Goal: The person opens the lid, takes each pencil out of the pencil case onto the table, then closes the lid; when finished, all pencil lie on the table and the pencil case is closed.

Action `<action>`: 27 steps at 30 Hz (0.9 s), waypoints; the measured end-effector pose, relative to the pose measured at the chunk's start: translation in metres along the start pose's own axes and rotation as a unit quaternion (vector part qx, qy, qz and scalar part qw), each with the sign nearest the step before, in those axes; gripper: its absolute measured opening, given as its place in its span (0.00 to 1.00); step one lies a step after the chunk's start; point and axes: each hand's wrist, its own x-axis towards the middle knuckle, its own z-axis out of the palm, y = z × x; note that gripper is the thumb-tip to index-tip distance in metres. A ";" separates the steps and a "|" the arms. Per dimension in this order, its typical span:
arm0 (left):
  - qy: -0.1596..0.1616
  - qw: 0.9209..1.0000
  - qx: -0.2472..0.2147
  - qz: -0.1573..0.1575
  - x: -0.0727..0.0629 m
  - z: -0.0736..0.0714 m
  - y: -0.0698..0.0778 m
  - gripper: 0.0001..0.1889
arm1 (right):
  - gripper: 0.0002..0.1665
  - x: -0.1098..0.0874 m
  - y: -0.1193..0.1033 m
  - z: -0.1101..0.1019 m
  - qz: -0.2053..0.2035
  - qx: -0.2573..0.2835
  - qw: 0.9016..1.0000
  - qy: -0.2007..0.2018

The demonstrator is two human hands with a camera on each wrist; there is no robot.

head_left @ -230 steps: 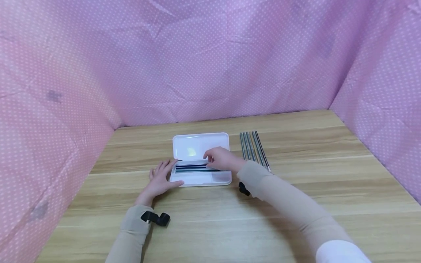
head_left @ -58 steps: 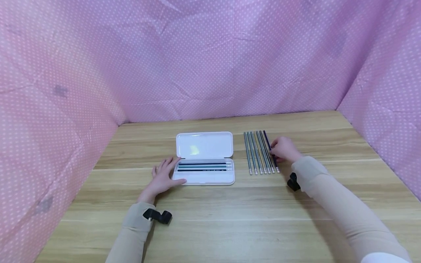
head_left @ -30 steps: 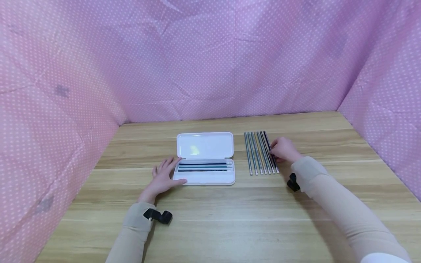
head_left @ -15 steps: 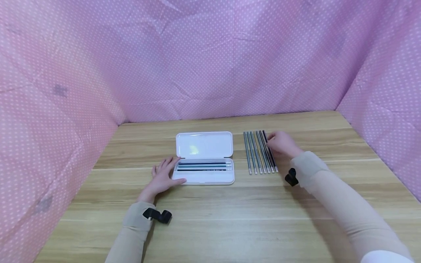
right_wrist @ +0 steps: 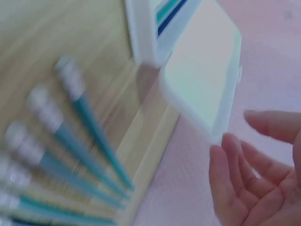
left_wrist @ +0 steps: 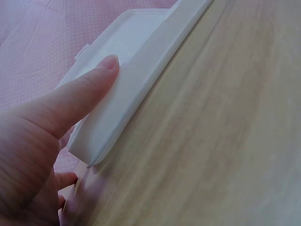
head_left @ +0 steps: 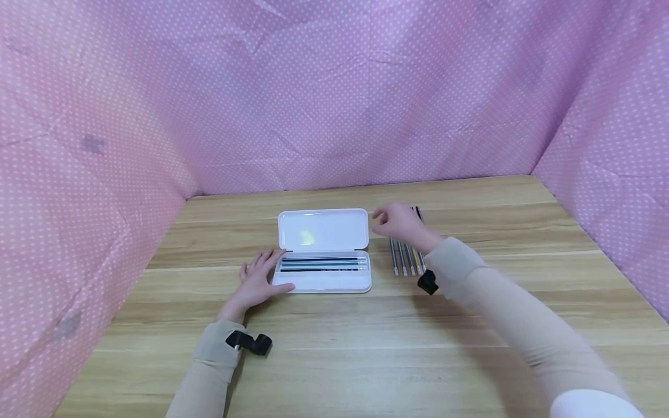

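Note:
In the head view, an open white pencil case (head_left: 320, 284) lies on the table with several pencils (head_left: 324, 263) in its rear compartment. My left hand (head_left: 254, 285) rests on the case's left end, fingers spread, the thumb on its front edge; in the left wrist view the thumb (left_wrist: 89, 92) lies straight on the white wall. My right hand (head_left: 399, 223) hovers over the far ends of a row of pencils (head_left: 402, 260) right of the case, hiding part of them. Its thumb and fingers stand apart with nothing between them in the right wrist view.
The case's lid (head_left: 324, 230) lies folded back behind it. Pink dotted cloth (head_left: 334, 116) hangs around the back and sides of the wooden table (head_left: 324, 360). In the right wrist view, the row's white-tipped ends (right_wrist: 70, 77) fan out slightly.
My right hand, over the case at first, later pinched the row's rightmost dark pencil, which shifted left against the others. It then let go and moved left. My left hand stayed on the case.

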 end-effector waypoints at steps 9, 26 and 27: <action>0.004 1.000 -0.005 0.006 0.000 0.000 0.001 0.44 | 0.21 0.011 -0.032 0.040 -0.099 -0.041 0.994 -0.034; -0.002 1.000 -0.002 0.000 0.001 -0.002 0.003 0.44 | 0.21 0.020 -0.043 0.078 -0.151 -0.130 0.973 -0.114; -0.002 1.000 -0.003 0.000 0.001 -0.002 0.003 0.44 | 0.21 0.021 -0.043 0.079 -0.151 -0.128 0.974 -0.115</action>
